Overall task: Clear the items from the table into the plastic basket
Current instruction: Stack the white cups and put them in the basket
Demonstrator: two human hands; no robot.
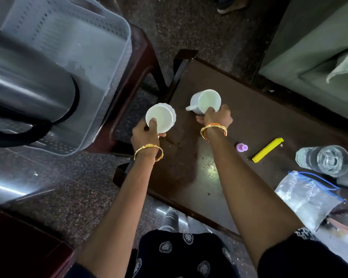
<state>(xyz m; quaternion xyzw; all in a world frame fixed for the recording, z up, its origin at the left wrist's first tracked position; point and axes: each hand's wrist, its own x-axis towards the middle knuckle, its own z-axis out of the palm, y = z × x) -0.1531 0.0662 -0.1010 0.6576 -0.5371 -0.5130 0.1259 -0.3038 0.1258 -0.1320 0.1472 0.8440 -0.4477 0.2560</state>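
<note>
My left hand (146, 132) grips a white bowl (161, 116) by its rim, thumb inside, held over the gap at the left edge of the dark brown table (219, 177). My right hand (216, 117) holds the rim of a white mug (206, 101) near the table's far left corner; the mug's handle points left. The pale plastic basket (100, 57) sits on a dark red stool (143, 63) to the left, with a steel kettle (24, 85) inside it. Still on the table are a small purple cap (241, 147), a yellow clip (267, 150), a clear glass (327, 160) and a zip bag (307, 197).
A grey cabinet (313, 37) stands beyond the table on the right. Speckled stone floor (54, 177) lies between the stool and me. Another dark red stool corner (18, 247) shows at the bottom left. My foot (170, 219) is under the table's near edge.
</note>
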